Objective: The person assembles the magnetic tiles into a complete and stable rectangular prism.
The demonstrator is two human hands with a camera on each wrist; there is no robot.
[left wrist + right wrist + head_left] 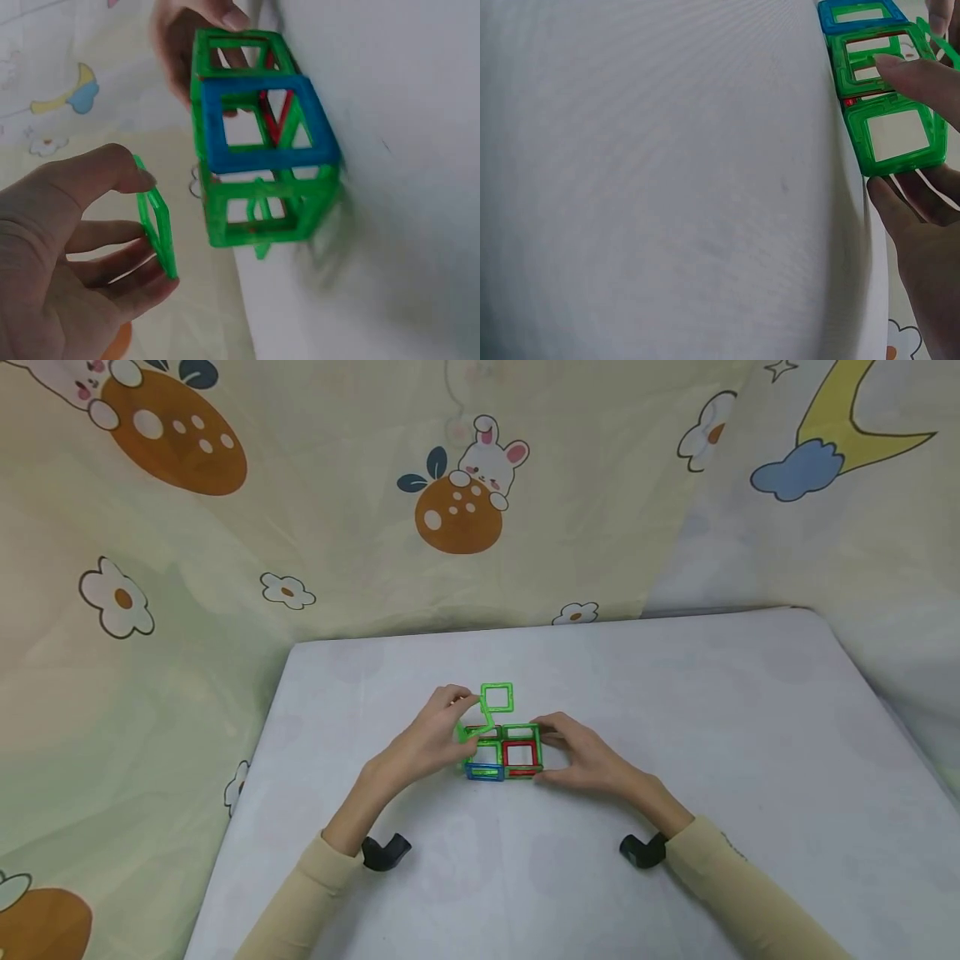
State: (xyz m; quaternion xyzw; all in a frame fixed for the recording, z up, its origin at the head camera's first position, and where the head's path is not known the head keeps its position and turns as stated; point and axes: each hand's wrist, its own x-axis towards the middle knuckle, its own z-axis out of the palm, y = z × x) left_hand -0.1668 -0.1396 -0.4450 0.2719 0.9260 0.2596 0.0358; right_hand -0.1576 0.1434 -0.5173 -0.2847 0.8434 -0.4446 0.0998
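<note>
In the head view my left hand (427, 739) pinches a green square magnetic tile (166, 232) between thumb and fingers. The tile is tilted, close over the left end of a boxy frame structure (502, 756). That structure is built of open square magnetic tiles, mostly green, with a red tile (520, 743) and a blue tile (215, 124) at the near side. At its right end my right hand (592, 760) grips the structure, thumb at the near side and fingers at the far side. Just behind it shows another green square tile (498, 709).
A white-covered table (675, 693) carries everything. Behind and left of it hangs a patterned cloth (345, 510) with rabbits, flowers and a moon. Black wrist mounts (386, 853) sit at both wrists, near the sleeves.
</note>
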